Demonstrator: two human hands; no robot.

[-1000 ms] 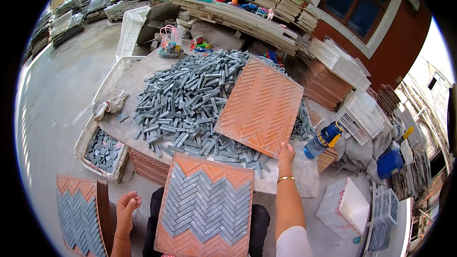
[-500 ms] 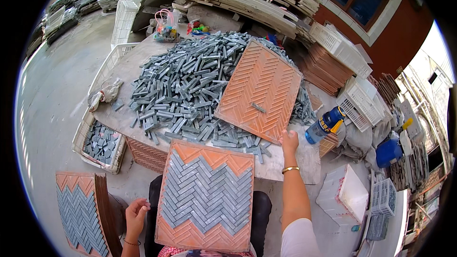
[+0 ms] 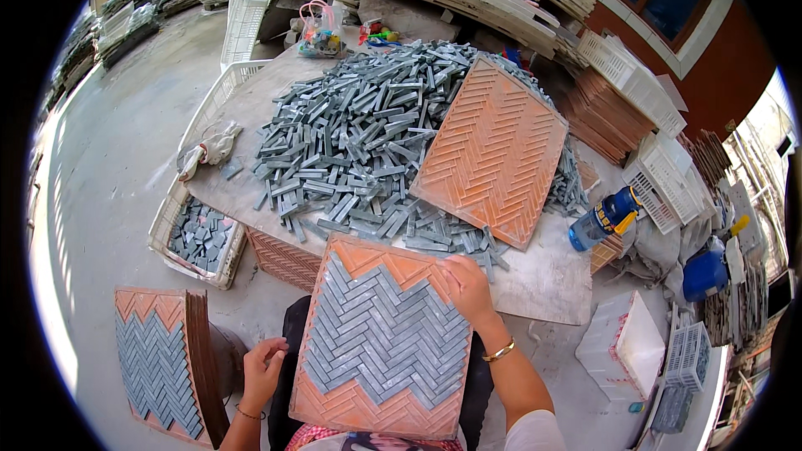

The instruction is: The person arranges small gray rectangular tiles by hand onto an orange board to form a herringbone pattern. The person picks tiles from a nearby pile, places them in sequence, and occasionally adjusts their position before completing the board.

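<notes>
On my lap rests an orange herringbone mould tray (image 3: 455, 413), its middle filled with grey stone strips (image 3: 388, 330) in a zigzag. My right hand (image 3: 470, 291), with a gold bangle at its wrist, grips this tray at its upper right edge. Beside the tray's left edge hovers my left hand (image 3: 264, 370), fingers curled together; whatever they may hold is too small to make out. A bare orange mould tray (image 3: 493, 154) leans on a large heap of grey stone strips (image 3: 359, 134) on the worktable.
To the left stands a stack of filled trays (image 3: 154, 359). Behind it is a white crate (image 3: 219, 271) of stone pieces. A blue bottle (image 3: 603, 219) stands at the worktable's (image 3: 543, 280) right side, with a white foam box (image 3: 614, 351) below on the floor.
My right hand has moved left and down from the bare tray to the tray on my lap. The loose strip lying on the bare tray is gone. The view has shifted slightly.
</notes>
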